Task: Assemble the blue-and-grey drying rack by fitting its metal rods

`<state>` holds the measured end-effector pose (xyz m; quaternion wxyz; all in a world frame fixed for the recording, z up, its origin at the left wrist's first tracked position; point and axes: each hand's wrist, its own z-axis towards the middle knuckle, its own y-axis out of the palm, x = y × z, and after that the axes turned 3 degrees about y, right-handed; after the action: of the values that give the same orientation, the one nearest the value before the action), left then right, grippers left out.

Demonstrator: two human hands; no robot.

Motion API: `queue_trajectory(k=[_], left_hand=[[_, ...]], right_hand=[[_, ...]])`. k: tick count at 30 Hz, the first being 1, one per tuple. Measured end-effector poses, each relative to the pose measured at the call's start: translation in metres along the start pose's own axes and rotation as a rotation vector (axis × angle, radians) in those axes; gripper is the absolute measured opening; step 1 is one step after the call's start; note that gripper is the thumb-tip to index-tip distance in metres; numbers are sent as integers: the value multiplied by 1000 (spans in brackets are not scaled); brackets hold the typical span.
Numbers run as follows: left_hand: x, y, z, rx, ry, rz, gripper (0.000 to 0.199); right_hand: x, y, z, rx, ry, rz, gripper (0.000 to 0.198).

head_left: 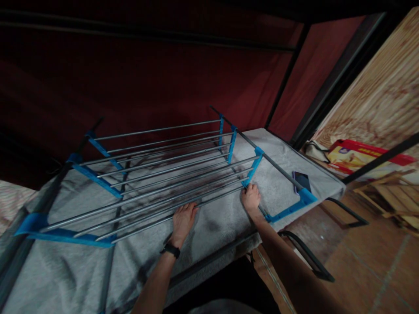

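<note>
A rack of metal tubes and blue plastic brackets is spread over a grey cloth. My left hand (pixel 184 220), with a dark band on its wrist, has its fingers closed over the front metal tube (pixel 216 199). At that tube's right end, my right hand (pixel 251 198) pinches around the lower tip of a blue bracket (pixel 254 169); its fingertips are partly hidden. Nearer me, a blue bracket (pixel 291 210) on the right long pole (pixel 278 168) has no tubes in it. Its counterpart, the left front bracket (pixel 70 235), carries several tube ends.
A phone (pixel 301 182) lies on the grey cloth (pixel 278 150) beside the right pole. Dark red panels (pixel 157 83) stand behind the rack. On the right are a red and yellow box (pixel 360 155), a wooden item (pixel 394 196) and black metal bars (pixel 310 255) above the tiled floor.
</note>
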<state>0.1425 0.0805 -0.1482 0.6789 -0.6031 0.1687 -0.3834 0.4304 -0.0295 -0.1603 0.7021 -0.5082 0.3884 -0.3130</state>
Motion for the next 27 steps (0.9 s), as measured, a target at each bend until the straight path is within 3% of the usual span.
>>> queue_trajectory(k=[27], left_hand=[[4,-9,2,-9,-15,-19,39]], right_hand=[[-6,-4,-2,28,36,52,29]])
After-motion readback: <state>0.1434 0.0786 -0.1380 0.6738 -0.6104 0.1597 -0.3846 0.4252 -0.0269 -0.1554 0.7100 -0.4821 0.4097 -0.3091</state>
